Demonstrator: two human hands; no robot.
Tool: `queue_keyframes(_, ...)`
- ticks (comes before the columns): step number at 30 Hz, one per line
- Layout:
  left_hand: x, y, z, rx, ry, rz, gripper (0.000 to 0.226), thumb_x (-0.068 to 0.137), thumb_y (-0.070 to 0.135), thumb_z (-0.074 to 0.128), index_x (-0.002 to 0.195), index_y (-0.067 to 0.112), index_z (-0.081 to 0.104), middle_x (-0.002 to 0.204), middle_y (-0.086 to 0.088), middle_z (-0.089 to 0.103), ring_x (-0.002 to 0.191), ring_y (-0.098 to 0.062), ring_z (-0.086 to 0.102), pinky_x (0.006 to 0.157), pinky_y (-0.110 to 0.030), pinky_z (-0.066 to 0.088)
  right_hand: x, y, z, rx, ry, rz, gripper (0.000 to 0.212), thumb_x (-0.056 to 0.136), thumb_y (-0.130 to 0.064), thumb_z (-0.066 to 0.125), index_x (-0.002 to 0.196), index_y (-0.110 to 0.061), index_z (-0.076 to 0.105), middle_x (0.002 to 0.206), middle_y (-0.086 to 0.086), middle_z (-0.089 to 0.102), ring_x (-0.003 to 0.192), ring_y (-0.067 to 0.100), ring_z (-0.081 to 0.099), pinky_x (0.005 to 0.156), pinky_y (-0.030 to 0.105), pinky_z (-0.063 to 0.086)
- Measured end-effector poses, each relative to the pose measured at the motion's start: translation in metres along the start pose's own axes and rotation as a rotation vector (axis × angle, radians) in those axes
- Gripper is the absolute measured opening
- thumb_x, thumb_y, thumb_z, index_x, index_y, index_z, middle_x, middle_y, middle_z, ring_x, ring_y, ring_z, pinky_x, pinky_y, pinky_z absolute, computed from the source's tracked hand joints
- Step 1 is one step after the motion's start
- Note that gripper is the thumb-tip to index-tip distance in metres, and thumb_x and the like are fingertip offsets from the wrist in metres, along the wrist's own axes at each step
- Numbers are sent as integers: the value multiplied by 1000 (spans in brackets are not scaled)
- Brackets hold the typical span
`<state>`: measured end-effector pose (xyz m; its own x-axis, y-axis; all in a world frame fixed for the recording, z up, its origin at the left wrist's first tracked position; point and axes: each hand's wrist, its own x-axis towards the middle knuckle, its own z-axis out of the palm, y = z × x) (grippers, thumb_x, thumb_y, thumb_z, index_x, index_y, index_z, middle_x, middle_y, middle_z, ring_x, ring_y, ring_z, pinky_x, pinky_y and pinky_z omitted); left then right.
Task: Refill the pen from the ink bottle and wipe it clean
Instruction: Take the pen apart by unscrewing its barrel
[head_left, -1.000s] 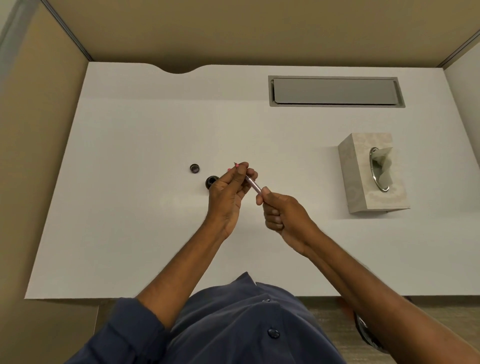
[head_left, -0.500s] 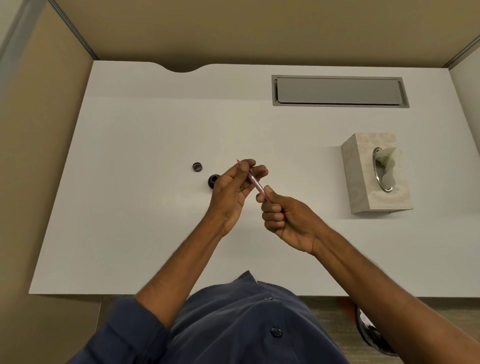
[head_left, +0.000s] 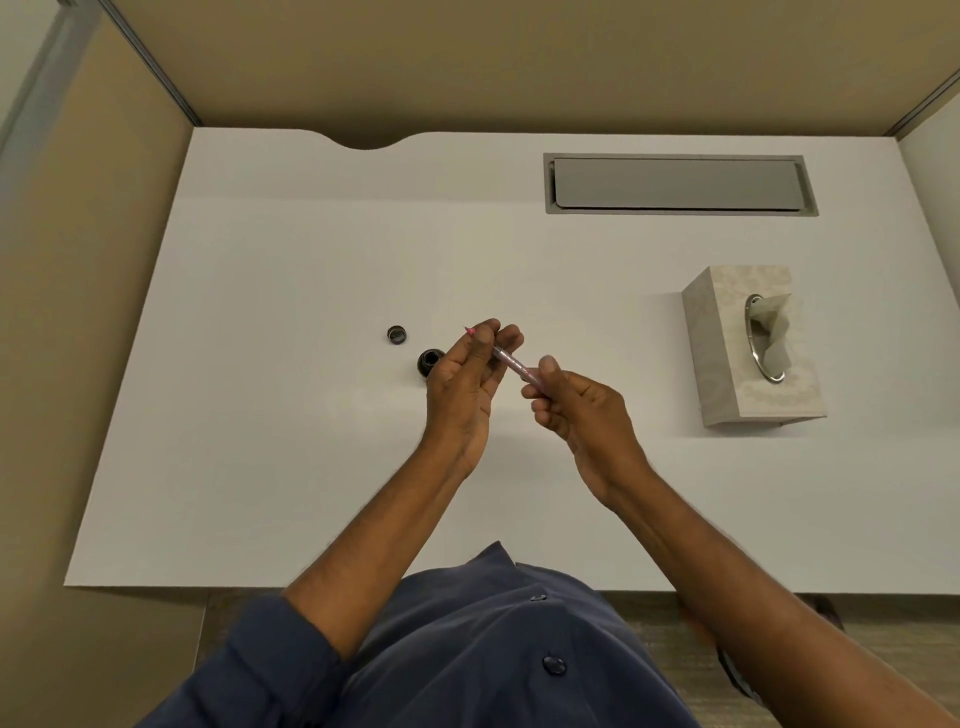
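The left hand (head_left: 467, 384) and right hand (head_left: 582, 410) both pinch the pen (head_left: 511, 362); a careless twist could flick ink onto the tabletop (head_left: 260, 415) or knock the open ink bottle (head_left: 428, 362) nearby.

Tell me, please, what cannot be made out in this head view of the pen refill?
All in the head view:
- Ink bottle: its right side is behind the left hand; the ink level is too dark to tell.
- Pen: the rear end is hidden in the right hand; much of the front is behind the left hand.
- Pen tip: too small to show ink.
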<state>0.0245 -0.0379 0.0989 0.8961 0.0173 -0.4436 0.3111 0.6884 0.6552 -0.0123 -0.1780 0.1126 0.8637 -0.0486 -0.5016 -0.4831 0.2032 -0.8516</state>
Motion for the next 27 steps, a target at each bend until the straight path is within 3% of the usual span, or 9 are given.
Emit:
queue_keyframes(2,1,-3,-4,-43,10,-34,16,102,12,56,112,6,68,106,-9,79,108,-21,73,88,-26,58,1,2,-2,8,37,-33,10,94,-19,76,102,-20,82,94,0,79,84,11,70,88,29,60)
queue_keyframes(4,3,-6,-7,-83,18,-77,18,103,13,56,115,7,68,111,-9,78,111,-21,72,92,-28,58,3,2,-4,-30,78,-78,19,88,-6,79,98,-22,81,99,-4,81,93,9,73,90,27,57)
queue_keyframes(9,6,-9,-13,-177,42,-154,22,100,13,57,117,5,68,117,-8,76,116,-21,70,110,-35,47,11,2,-6,231,97,7,13,92,-6,75,104,-11,78,102,0,80,104,15,73,98,29,59)
queue_keyframes(14,4,-8,-13,-238,45,-183,22,102,9,54,120,3,65,115,-9,77,110,-21,73,101,-34,54,10,6,-8,172,122,-12,28,89,8,73,109,-11,74,106,2,78,100,16,72,96,28,60)
queue_keyframes(17,3,-6,-12,-269,83,-203,22,101,8,56,120,1,65,114,-12,76,108,-23,74,106,-39,51,12,3,-8,178,108,-23,31,87,5,76,112,-13,74,110,3,77,101,14,73,93,24,60)
queue_keyframes(20,2,-6,-12,-315,76,-219,23,102,8,54,121,1,64,117,-13,75,109,-23,73,104,-37,53,13,2,-6,264,97,59,16,94,-10,73,110,-9,74,107,7,76,102,19,74,89,25,62)
queue_keyframes(22,2,-6,-12,-337,58,-226,25,103,8,52,124,2,63,119,-13,75,111,-22,72,100,-35,55,13,6,-6,230,100,117,17,97,-20,71,108,-8,76,104,8,77,99,21,76,82,22,62)
queue_keyframes(27,2,-5,-12,-286,64,-213,24,103,9,52,123,5,63,114,-10,77,110,-22,72,101,-36,55,10,11,-12,113,89,89,11,94,-7,73,102,-12,79,93,5,79,86,16,73,79,21,61)
